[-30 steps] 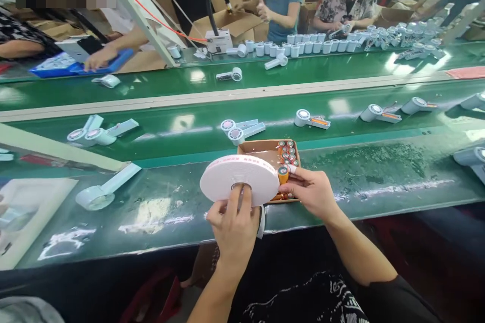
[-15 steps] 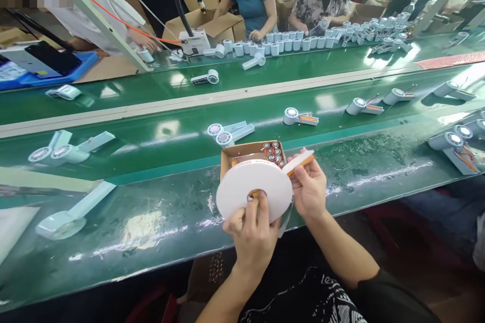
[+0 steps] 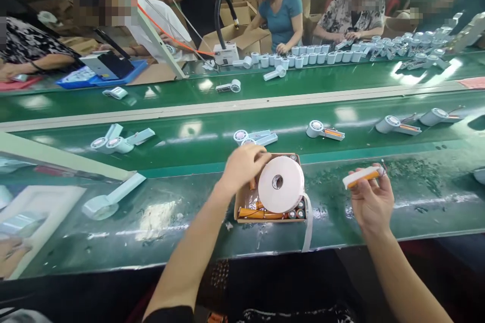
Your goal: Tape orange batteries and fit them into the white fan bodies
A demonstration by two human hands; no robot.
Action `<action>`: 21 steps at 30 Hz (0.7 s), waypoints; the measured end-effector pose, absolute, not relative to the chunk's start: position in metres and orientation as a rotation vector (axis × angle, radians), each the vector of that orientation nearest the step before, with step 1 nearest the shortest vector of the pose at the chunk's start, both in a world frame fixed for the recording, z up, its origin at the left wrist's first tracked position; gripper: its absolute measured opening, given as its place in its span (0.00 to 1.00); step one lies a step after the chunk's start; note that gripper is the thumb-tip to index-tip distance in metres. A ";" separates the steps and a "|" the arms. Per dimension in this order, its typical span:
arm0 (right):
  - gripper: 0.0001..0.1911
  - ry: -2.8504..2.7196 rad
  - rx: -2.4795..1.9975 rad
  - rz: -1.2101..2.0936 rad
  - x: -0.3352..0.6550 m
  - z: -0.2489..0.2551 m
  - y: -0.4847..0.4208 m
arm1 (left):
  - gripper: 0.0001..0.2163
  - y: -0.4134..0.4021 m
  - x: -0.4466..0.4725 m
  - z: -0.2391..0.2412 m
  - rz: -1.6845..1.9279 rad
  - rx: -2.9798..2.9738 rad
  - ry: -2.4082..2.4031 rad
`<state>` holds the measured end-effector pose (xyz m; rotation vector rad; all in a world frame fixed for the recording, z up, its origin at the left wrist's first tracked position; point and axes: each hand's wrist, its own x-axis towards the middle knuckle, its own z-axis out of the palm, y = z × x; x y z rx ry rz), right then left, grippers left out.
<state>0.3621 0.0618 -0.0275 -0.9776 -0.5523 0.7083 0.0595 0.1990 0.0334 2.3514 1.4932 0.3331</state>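
Observation:
My right hand (image 3: 373,204) pinches a battery pack (image 3: 362,176) with an orange wrap, a white strip along its top and thin wires at its far end. It is held above the bench, right of a small cardboard box (image 3: 242,219). A large roll of white tape (image 3: 269,189) rests tilted in that box, its loose tail hanging over the near right side. Orange battery packs (image 3: 261,213) lie around it. My left hand (image 3: 246,165) is over the box's far left edge, thumb and fingers slightly apart, close to two pale blue handheld fans (image 3: 265,137); some fingertips are hidden.
Several open fan bodies lie along the green conveyor (image 3: 182,154), one with an orange battery (image 3: 333,133) inside. Another fan body (image 3: 113,197) lies on the bench at left, beside a slanted post (image 3: 64,156). Co-workers sit and stand across the line behind rows of fans (image 3: 310,58).
My left hand has let go of the tape roll, now in the box, and moved to the box's far left edge. My right hand has moved right with the battery pack, away from the roll.

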 end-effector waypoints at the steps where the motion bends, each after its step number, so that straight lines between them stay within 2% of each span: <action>1: 0.28 -0.530 -0.998 0.717 0.366 -0.033 0.058 | 0.17 0.218 0.060 0.032 0.269 2.371 1.600; 6: 0.30 -0.459 -1.086 0.731 0.380 -0.051 0.060 | 0.19 0.281 0.075 0.026 -0.387 2.464 1.630; 9: 0.28 -0.460 -1.107 0.743 0.387 -0.057 0.062 | 0.16 0.290 0.084 0.031 -0.578 2.469 1.552; 13: 0.26 -0.501 -1.118 0.747 0.402 -0.054 0.066 | 0.13 0.284 0.091 0.047 -0.609 2.594 1.421; 16: 0.24 -0.634 -1.087 0.705 0.416 -0.041 0.087 | 0.15 0.292 0.103 0.060 -0.454 2.855 1.262; 21: 0.23 -0.917 -1.038 0.663 0.420 -0.011 0.178 | 0.16 0.356 0.147 0.046 -0.375 3.088 1.014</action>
